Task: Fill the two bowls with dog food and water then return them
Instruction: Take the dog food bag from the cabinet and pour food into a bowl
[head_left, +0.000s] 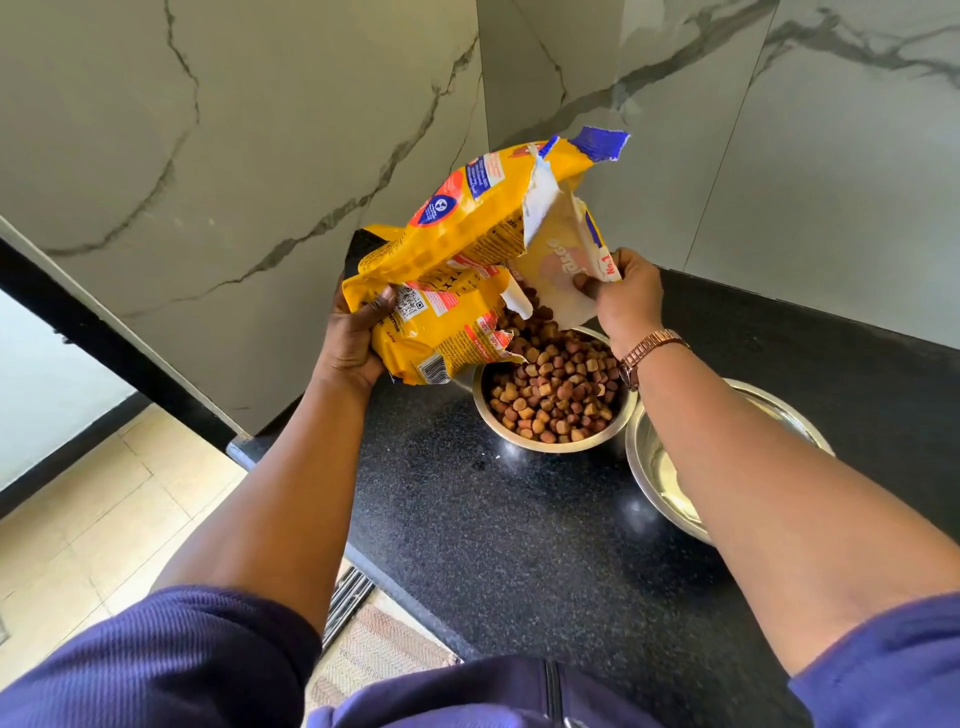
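A torn yellow dog food bag (467, 244) is tipped over a steel bowl (493, 415) on the black counter. My left hand (356, 338) grips the bag's lower end from below. My right hand (623, 296) pinches the torn flap at the bag's mouth. Brown kibble (556, 389) spills from the opening and fills most of the bowl. A second steel bowl (649, 467) stands to the right, touching or nearly touching the first; my right forearm hides much of it, and its visible inside holds no kibble.
The black speckled counter (493, 519) sits in a corner of marble-patterned walls (260, 130). Its left edge drops to a beige tiled floor (78, 519) with a woven mat (374, 649) beside it. A watch is on my right wrist.
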